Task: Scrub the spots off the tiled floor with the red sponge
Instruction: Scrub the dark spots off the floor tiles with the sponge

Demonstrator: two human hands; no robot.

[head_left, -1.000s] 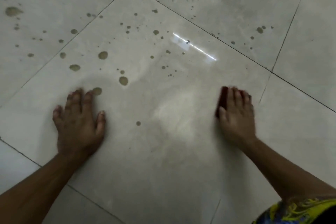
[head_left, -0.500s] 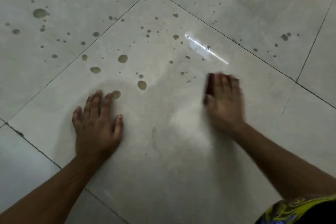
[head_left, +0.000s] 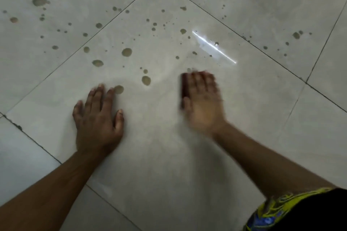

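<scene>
My right hand (head_left: 201, 99) lies flat and blurred on the red sponge (head_left: 185, 85), of which only a dark red strip shows at the hand's left edge. It presses the sponge against the pale tiled floor (head_left: 169, 155). My left hand (head_left: 97, 116) rests flat on the same tile with fingers spread. Brown spots lie just ahead: one (head_left: 146, 80) between the hands, one (head_left: 118, 89) touching my left fingertips, and several more (head_left: 127, 52) farther out.
Dark grout lines (head_left: 262, 50) cross the floor diagonally. A bright streak of reflected light (head_left: 214, 47) lies on the tile ahead of my right hand. Many smaller spots cover the far tiles (head_left: 39, 1). A yellow and black garment (head_left: 293, 210) shows at the bottom right.
My right hand has slid the sponge leftward and forward across the tile, toward the spots. My left hand has stayed planted while the view shifted.
</scene>
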